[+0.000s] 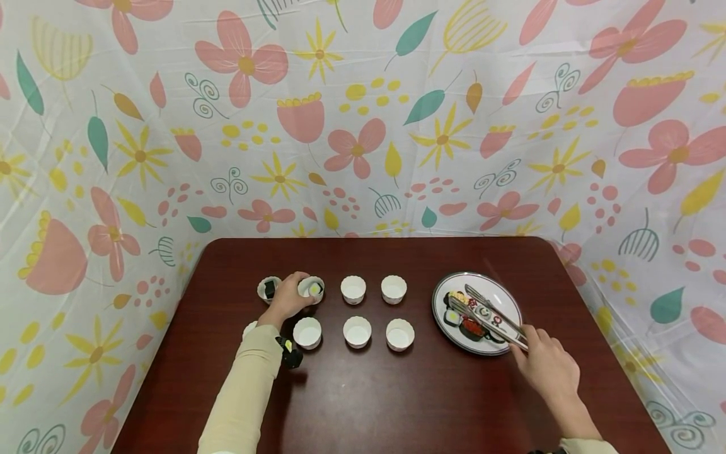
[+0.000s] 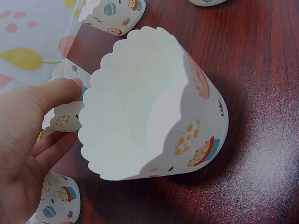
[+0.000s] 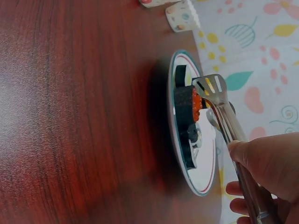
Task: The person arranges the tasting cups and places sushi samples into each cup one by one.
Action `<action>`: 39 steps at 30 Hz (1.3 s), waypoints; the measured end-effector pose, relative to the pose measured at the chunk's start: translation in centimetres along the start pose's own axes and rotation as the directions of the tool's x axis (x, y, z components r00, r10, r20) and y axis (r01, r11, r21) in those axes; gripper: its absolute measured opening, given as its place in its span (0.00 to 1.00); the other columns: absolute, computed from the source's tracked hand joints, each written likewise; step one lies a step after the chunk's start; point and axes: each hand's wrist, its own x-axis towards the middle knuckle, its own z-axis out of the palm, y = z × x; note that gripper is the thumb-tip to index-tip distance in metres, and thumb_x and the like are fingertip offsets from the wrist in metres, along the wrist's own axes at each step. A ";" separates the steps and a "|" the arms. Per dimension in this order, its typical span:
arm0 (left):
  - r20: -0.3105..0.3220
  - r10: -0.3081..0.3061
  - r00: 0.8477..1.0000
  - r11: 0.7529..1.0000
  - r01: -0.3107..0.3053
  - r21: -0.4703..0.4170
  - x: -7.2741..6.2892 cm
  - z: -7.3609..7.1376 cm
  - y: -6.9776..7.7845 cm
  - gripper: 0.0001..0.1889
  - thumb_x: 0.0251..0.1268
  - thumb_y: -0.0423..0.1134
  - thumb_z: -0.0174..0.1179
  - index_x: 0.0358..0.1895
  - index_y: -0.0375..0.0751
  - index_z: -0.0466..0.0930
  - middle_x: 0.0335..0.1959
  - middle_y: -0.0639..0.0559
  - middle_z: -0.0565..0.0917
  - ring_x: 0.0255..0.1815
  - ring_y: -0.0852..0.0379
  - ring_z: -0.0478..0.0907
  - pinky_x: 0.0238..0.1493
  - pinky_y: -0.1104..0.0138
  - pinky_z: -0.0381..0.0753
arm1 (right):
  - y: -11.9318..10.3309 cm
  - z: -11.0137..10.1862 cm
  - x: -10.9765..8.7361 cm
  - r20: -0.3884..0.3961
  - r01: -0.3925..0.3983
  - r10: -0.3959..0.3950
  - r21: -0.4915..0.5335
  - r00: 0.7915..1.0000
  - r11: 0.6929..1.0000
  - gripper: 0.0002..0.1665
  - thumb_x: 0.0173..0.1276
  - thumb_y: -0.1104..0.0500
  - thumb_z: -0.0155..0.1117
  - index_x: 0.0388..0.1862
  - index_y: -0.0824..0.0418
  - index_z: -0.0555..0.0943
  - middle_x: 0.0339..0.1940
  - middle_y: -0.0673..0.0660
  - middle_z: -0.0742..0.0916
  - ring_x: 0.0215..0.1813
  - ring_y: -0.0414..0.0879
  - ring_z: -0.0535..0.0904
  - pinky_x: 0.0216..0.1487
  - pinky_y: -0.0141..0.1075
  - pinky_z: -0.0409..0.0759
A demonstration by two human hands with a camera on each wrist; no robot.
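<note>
My left hand grips a white paper baking cup in the back row, and a small sushi piece with a yellow centre lies inside. In the left wrist view the thumb and fingers curl round its printed wall. My right hand holds metal tongs, their two arms spread over a round plate at the right. Toy-like sushi lies on that plate, among it a roll topped with red roe and a white piece with a yellow centre. The slotted tong tip is close by the roe roll.
Left of the held cup, another cup holds a black-wrapped piece. More white cups stand in two rows, such as a back cup and a front cup. My left forearm partly hides one front cup. Flowered cloth hangs behind the dark table.
</note>
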 end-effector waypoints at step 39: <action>0.031 -0.029 0.999 0.999 0.028 0.022 0.0 0.0 0.2 0.35 0.50 0.41 0.68 0.64 0.43 0.64 0.60 0.44 0.71 0.57 0.44 0.71 0.52 0.52 0.72 | 0.4 0.1 0.0 0.126 -0.031 0.032 -0.009 0.992 0.999 0.17 0.53 0.59 0.67 0.38 0.64 0.72 0.24 0.62 0.77 0.23 0.64 0.73 0.14 0.49 0.64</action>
